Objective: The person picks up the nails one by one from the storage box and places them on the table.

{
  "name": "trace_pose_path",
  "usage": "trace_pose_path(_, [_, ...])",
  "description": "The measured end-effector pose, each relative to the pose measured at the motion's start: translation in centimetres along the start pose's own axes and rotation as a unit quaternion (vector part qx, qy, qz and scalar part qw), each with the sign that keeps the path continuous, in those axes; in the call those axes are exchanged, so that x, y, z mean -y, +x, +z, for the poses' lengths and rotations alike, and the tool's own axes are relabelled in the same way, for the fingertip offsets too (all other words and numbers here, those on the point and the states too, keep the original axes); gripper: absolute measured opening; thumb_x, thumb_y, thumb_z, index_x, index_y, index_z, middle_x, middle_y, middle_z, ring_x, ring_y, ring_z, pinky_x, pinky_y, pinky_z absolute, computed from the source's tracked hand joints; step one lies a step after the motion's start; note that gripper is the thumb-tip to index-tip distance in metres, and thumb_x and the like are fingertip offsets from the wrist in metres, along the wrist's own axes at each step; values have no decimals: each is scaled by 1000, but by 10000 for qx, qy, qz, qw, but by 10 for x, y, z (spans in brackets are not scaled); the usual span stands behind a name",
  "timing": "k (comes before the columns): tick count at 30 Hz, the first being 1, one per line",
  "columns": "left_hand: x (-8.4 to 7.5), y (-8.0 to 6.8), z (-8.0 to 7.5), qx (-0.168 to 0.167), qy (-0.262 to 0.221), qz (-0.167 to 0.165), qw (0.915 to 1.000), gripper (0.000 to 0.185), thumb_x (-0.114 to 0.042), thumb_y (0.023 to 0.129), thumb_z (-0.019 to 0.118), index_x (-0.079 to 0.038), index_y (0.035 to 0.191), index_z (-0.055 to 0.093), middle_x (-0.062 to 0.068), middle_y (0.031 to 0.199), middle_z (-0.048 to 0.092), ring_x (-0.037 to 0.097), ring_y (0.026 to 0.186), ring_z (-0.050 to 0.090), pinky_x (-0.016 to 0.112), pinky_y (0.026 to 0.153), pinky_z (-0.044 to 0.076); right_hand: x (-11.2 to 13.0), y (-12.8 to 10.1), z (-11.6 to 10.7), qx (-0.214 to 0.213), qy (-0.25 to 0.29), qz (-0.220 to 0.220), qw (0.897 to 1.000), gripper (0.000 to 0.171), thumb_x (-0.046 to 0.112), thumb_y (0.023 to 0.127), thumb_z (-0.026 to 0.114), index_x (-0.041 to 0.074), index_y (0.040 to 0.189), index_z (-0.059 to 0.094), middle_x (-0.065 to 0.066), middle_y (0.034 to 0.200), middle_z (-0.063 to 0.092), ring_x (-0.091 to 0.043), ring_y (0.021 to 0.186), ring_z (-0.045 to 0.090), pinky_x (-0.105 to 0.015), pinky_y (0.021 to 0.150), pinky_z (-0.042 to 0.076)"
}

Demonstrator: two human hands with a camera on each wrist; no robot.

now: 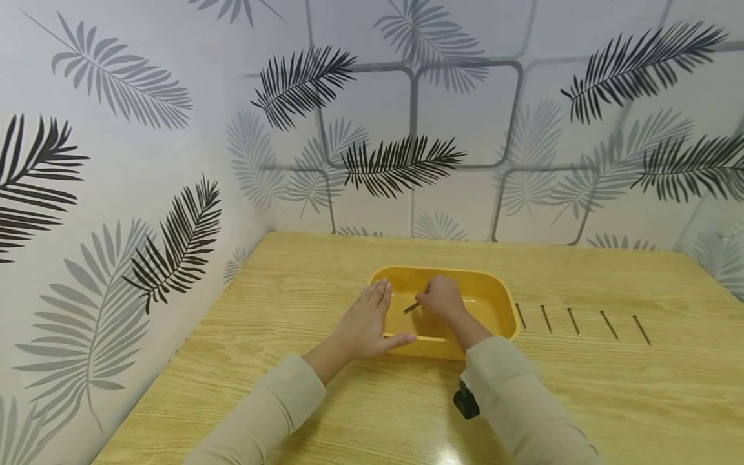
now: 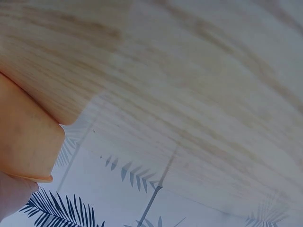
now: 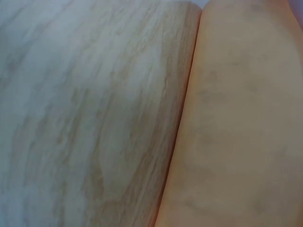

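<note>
Head view, right hand [image 1: 442, 297] pinching nail [image 1: 411, 308] inside yellow tray [image 1: 504, 290], left hand [image 1: 367, 323] flat against tray's left rim

Staged tabletop booth, apparently a recording corner rather than a lived-in room: wallpaper panels [image 1: 407, 129] printed with black and grey palm fronds are enclosing a pale wood-grain tabletop [image 1: 581, 400] on three sides, with five nails [image 1: 575, 321] lying in a neat row.
</note>
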State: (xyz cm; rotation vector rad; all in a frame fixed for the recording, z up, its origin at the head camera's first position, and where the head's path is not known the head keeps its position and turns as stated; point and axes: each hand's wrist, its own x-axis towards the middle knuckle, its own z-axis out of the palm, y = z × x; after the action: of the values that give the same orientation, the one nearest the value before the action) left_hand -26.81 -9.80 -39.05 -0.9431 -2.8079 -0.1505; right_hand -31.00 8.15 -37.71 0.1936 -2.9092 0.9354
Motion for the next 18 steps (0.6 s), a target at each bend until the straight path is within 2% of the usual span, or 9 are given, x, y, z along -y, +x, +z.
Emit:
trace_pose_path(4, [0, 1, -1, -32, 11, 1, 10000, 122, -84, 71, -6, 12, 142, 21, 26, 151, 19, 36, 142, 18, 45, 116, 20, 4, 2, 0, 81, -251, 10, 9997, 48, 10, 80, 63, 14, 43, 32, 7, 42, 25, -6, 41, 20, -17, 39, 18])
trace_pose_path(11, [1, 1, -1, -30, 64, 31, 10000, 124, -84, 68, -9, 11, 142, 21, 26, 151, 19, 36, 142, 19, 44, 115, 21, 6, 6, 8, 345, -915, 18, 9952, 39, 16, 83, 64, 10, 52, 41, 2, 52, 34, -13, 51, 33, -23, 47, 31])
trace_pose_path(18, [0, 1, -2, 133, -113, -37, 9998, 114, -82, 77, 6, 10, 143, 19, 26, 152, 17, 34, 143, 16, 43, 117, 18, 12, 5, 13, 570, -1111, 99, 9921, 26, 17, 86, 63, 2, 66, 57, -1, 57, 42, -15, 55, 39, -25, 51, 37])
